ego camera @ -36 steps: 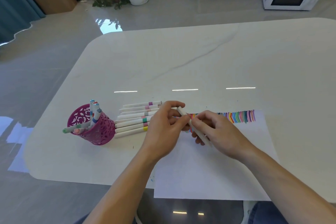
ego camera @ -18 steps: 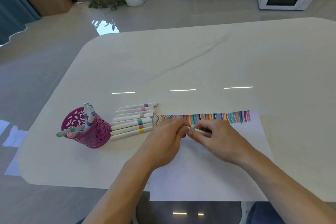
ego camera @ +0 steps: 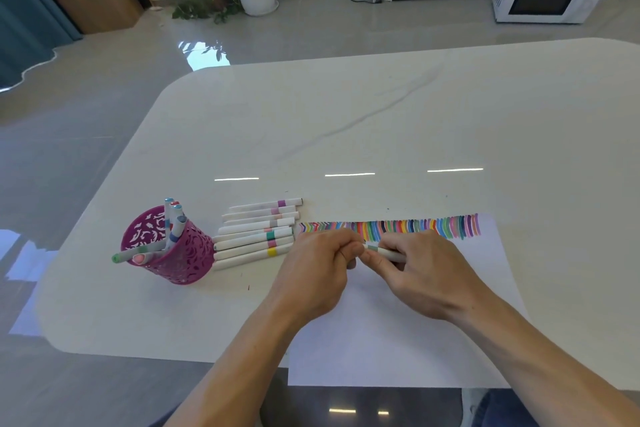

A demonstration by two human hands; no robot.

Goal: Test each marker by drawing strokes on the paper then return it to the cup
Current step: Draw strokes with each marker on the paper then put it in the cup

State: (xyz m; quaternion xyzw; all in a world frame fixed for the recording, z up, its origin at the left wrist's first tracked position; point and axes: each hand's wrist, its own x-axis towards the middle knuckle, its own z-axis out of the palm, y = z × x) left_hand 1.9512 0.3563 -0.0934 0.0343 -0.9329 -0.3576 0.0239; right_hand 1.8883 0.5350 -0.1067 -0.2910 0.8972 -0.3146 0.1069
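Both hands meet low over the white paper (ego camera: pixel 398 340). I see the left hand (ego camera: pixel 318 267) pinching one end of a green-banded marker (ego camera: pixel 384 252) and the right hand (ego camera: pixel 422 274) curled round its barrel. I cannot tell if it is capped. Beyond them, coloured strokes (ego camera: pixel 398 227) line the paper's far edge. To the left, loose markers (ego camera: pixel 256 232) lie in a row beside the purple cup (ego camera: pixel 180 256), which holds more.

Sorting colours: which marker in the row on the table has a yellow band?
The white marker closest to the person, at the row's near edge.
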